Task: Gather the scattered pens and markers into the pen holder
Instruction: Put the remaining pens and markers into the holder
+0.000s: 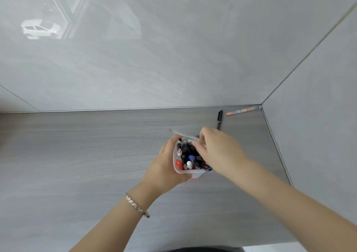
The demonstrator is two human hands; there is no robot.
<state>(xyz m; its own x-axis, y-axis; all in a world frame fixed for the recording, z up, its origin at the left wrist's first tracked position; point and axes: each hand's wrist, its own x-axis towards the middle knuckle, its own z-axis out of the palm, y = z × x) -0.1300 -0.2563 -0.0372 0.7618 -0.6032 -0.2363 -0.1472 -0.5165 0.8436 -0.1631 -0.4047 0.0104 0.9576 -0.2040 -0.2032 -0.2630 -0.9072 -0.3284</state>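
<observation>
A translucent white pen holder (pixel 180 171), packed with several pens and markers, is gripped from the left by my left hand (pixel 166 164). My right hand (pixel 216 147) hovers over the holder's far rim, pinching a clear pen (pixel 181 133) that lies nearly level across the top. A black marker (pixel 219 119) lies on the grey desk beyond my right hand. A pink and blue pen (pixel 243 110) rests in the far right corner against the wall.
The grey wood-grain desk (pixel 87 155) meets a glossy grey wall at the back and a side wall on the right. A bracelet (pixel 137 205) sits on my left wrist. The desk's near edge shows at bottom right.
</observation>
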